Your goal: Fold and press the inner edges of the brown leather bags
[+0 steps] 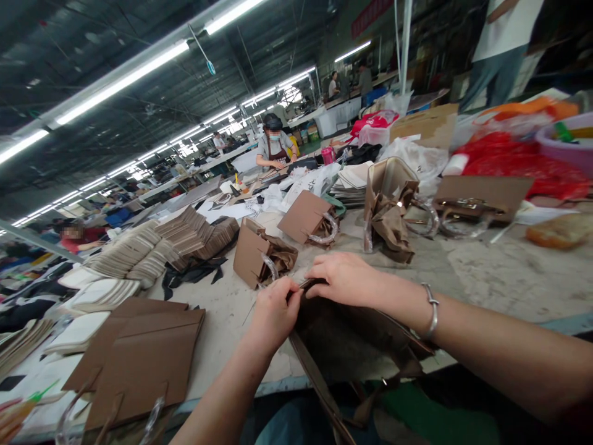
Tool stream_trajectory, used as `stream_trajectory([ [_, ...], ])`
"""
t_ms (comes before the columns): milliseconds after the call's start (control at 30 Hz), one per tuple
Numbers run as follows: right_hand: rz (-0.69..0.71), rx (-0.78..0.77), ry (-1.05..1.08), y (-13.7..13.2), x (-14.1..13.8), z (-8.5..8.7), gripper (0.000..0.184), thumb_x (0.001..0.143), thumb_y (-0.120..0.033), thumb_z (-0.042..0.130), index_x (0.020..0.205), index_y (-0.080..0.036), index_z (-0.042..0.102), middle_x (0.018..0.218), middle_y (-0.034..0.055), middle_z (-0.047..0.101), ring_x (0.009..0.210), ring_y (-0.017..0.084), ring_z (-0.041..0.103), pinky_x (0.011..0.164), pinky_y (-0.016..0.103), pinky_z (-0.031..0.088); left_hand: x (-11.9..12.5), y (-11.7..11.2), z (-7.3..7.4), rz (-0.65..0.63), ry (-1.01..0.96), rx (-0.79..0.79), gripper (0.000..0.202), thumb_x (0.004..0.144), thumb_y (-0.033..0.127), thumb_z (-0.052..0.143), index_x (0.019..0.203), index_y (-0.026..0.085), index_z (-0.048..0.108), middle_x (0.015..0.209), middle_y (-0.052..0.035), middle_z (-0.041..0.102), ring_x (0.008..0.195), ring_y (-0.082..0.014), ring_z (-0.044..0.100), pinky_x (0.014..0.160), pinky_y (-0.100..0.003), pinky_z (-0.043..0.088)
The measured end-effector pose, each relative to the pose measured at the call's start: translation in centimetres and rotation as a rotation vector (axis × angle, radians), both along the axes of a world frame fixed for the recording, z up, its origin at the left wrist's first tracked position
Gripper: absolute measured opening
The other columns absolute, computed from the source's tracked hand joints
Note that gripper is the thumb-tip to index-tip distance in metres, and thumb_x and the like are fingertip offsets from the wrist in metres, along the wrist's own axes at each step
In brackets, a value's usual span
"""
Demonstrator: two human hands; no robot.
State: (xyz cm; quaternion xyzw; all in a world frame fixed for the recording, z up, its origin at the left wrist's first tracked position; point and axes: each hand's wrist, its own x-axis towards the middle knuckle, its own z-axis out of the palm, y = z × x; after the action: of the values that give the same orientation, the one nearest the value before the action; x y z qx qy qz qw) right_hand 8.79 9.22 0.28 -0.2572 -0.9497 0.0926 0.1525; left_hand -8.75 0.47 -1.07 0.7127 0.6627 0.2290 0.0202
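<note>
An unfinished brown handbag [356, 340] lies open at the table's front edge, its dark inside facing me. My left hand [278, 309] pinches the bag's upper edge between thumb and fingers. Close beside it, my right hand [345, 278] has its fingers bent over the same edge. A silver bracelet is on the right wrist. Just beyond my hands stands a small brown bag [252, 253] with a plastic-wrapped handle. Another brown bag [306, 216] with a wrapped handle rests behind it. The lower part of the held bag hangs toward my lap.
Flat brown bags [148, 352] with wrapped handles lie at left. Stacked brown panels [194, 232] and pale pieces [125, 253] fill the left side. At right are an upright bag [389, 204], a flap-topped bag [482, 191], red plastic [509, 164] and a purple basin [567, 145]. A masked co-worker [275, 145] sits further back.
</note>
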Motion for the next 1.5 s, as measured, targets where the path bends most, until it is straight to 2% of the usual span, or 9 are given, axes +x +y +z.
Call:
stream_trajectory([
  [67,-0.008,0.015,-0.019,0.2,-0.4,0.1,0.021,0.085,-0.034,0.051,0.090,-0.023,0.069,0.086,0.0034,0.066,0.078,0.017,0.058,0.064,0.026,0.037,-0.3,-0.2,-0.2,0.007,-0.116,-0.009,0.008,0.080,0.019,0.057,0.088,0.021,0.056,0.077,0.0008,0.067,0.073,-0.0144,0.063,0.066,-0.025,0.046],
  [167,-0.012,0.035,-0.021,0.4,-0.8,0.0,0.020,0.084,-0.029,0.051,0.086,-0.021,0.069,0.086,0.0042,0.066,0.078,0.018,0.059,0.064,0.026,0.037,-0.8,-0.6,-0.2,0.067,-0.171,-0.050,0.038,0.073,0.030,0.068,0.106,0.022,0.053,0.086,-0.0006,0.070,0.079,-0.0178,0.066,0.069,-0.028,0.048],
  [333,0.010,0.061,-0.007,0.3,-0.9,-0.1,0.022,0.084,-0.027,0.049,0.085,-0.019,0.069,0.088,0.0054,0.067,0.080,0.018,0.058,0.067,0.027,0.038,-1.2,-1.1,0.6,0.104,0.042,-0.143,0.015,0.079,0.037,0.061,0.079,0.023,0.068,0.073,0.0008,0.071,0.066,-0.0158,0.063,0.058,-0.025,0.041],
  [600,0.015,0.096,-0.011,0.0,-1.3,0.1,0.021,0.083,-0.025,0.048,0.080,-0.019,0.067,0.088,0.0048,0.066,0.080,0.018,0.059,0.065,0.027,0.038,-0.7,-0.8,0.1,0.069,0.101,-0.097,0.029,0.087,0.028,0.049,0.064,0.020,0.063,0.062,0.0013,0.063,0.061,-0.0131,0.057,0.056,-0.024,0.035],
  [767,-0.011,0.085,-0.014,0.3,-1.4,-0.1,0.024,0.086,-0.029,0.047,0.081,-0.019,0.068,0.088,0.0046,0.066,0.081,0.018,0.059,0.067,0.026,0.038,-0.6,-0.7,-0.1,0.102,0.125,-0.077,0.026,0.087,0.026,0.048,0.067,0.019,0.063,0.065,-0.0001,0.062,0.064,-0.0143,0.057,0.057,-0.024,0.035],
  [933,0.025,0.042,-0.037,0.4,-1.1,-0.1,0.023,0.085,-0.030,0.049,0.097,-0.023,0.068,0.093,0.0028,0.068,0.083,0.017,0.060,0.069,0.026,0.039,-0.7,-0.7,0.7,0.012,0.104,-0.144,0.019,0.083,0.033,0.055,0.095,0.024,0.067,0.085,-0.0004,0.070,0.074,-0.0156,0.062,0.063,-0.024,0.039],
  [1100,0.076,0.080,-0.150,0.5,-1.2,0.3,0.028,0.085,-0.037,0.048,0.097,-0.023,0.070,0.089,0.0049,0.069,0.081,0.020,0.061,0.068,0.028,0.041,-0.2,-0.2,1.1,0.058,0.216,-0.179,0.026,0.087,0.032,0.047,0.077,0.020,0.068,0.077,-0.0015,0.069,0.071,-0.0146,0.060,0.062,-0.024,0.037],
  [1300,0.042,0.190,-0.207,0.0,-2.2,0.6,0.032,0.088,-0.033,0.042,0.083,-0.018,0.069,0.088,0.0089,0.068,0.082,0.022,0.062,0.066,0.029,0.041,0.1,0.4,0.9,0.073,0.300,-0.168,0.026,0.087,0.033,0.047,0.075,0.020,0.067,0.080,-0.0020,0.069,0.075,-0.0165,0.060,0.063,-0.025,0.038],
  [1500,0.011,0.215,-0.165,-0.5,-2.5,0.3,0.032,0.088,-0.031,0.042,0.082,-0.014,0.068,0.088,0.0109,0.068,0.082,0.022,0.061,0.068,0.029,0.041,-0.3,0.5,1.0,0.111,0.235,-0.186,0.028,0.087,0.035,0.046,0.080,0.021,0.069,0.083,-0.0029,0.070,0.078,-0.0182,0.062,0.067,-0.026,0.043],
])
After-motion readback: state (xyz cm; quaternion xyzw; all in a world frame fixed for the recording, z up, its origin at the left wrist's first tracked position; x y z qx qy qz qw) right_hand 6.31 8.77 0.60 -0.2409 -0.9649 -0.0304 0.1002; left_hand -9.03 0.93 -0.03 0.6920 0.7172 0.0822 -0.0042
